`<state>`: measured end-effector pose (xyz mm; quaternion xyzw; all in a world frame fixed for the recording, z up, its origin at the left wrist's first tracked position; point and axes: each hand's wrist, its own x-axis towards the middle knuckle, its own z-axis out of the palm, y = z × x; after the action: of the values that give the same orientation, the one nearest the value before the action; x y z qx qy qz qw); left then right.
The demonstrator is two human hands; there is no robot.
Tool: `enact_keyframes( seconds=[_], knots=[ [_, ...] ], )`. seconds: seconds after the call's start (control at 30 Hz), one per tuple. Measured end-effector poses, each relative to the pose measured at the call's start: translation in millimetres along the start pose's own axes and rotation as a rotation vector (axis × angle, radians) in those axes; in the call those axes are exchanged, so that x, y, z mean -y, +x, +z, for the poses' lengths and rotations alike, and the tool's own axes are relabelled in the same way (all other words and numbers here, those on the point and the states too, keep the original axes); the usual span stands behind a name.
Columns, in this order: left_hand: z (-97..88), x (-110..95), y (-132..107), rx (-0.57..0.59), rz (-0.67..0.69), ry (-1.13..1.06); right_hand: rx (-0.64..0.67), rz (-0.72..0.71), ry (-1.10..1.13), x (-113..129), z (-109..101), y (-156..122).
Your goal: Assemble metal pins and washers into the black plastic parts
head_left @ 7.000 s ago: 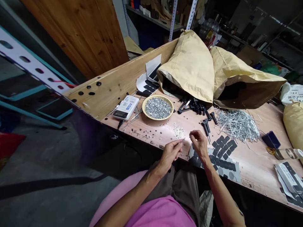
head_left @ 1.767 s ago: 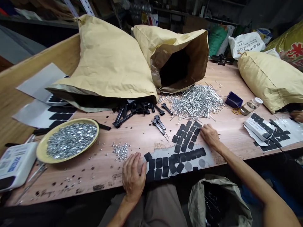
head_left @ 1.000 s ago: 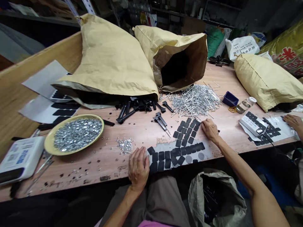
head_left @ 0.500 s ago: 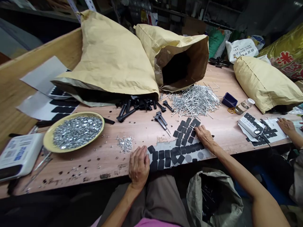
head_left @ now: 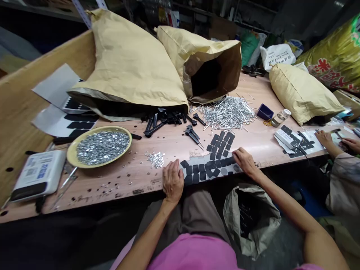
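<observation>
My left hand (head_left: 172,180) lies flat on the table's front edge, its fingers spread on the left end of a pale backing sheet (head_left: 225,170) covered with black pads (head_left: 210,169). At the sheet's right end rests my right hand (head_left: 245,161), fingers curled down onto the pads; whether it grips one I cannot make out. More loose black pads (head_left: 222,142) sit just behind the sheet. A small heap of silver nuts (head_left: 156,159) lies left of my left hand.
A yellow dish of nuts (head_left: 99,144) and a white scale (head_left: 39,174) stand at left. Two open paper sacks (head_left: 135,71), black plastic parts (head_left: 165,119) and a pile of metal pins (head_left: 225,111) fill the back. A bag (head_left: 251,217) hangs below the table. Another person's hands (head_left: 326,138) work at right.
The threading gesture of seven seconds ago is gone; both hands came down onto the pad sheet. Over the last second my right hand slid nearer along the sheet while the left stayed put.
</observation>
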<state>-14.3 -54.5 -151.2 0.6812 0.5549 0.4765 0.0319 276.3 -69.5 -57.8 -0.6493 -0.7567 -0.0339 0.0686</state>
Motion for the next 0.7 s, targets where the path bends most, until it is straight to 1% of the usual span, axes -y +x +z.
enact_keyframes(
  seconds=[0.1,0.2,0.27,0.37,0.43,0.47,0.5,0.53,0.57,0.63,0.7],
  knots=[
    [-2.0,0,0,0.007,-0.018,-0.010,-0.092,0.135,0.184,3,-21,-31],
    [-3.6,2,-1,0.040,-0.037,-0.047,-0.111,0.236,0.245,9,-39,-64],
    [-4.4,3,-2,0.065,-0.052,-0.085,-0.111,0.278,0.244,15,-48,-86],
    [-6.8,2,-3,0.096,-0.069,-0.110,-0.084,0.296,0.208,27,-56,-121],
    [-8.1,-1,-3,0.106,-0.078,-0.095,-0.056,0.259,0.177,30,-57,-140],
    [-7.7,-3,-3,0.105,-0.073,-0.082,-0.044,0.240,0.152,28,-55,-145],
    [-6.3,-4,-2,0.092,-0.076,-0.058,-0.021,0.249,0.060,24,-53,-145],
    [-4.2,-6,0,0.085,-0.073,-0.023,-0.006,0.245,-0.004,20,-51,-139],
    [-1.8,-7,1,0.079,-0.062,0.014,-0.002,0.230,-0.049,18,-48,-127],
    [2.2,-8,4,0.060,-0.047,0.079,-0.011,0.168,-0.067,23,-44,-89],
    [3.6,-8,4,0.039,-0.030,0.118,-0.005,0.086,-0.019,43,-39,-40]
  ],
)
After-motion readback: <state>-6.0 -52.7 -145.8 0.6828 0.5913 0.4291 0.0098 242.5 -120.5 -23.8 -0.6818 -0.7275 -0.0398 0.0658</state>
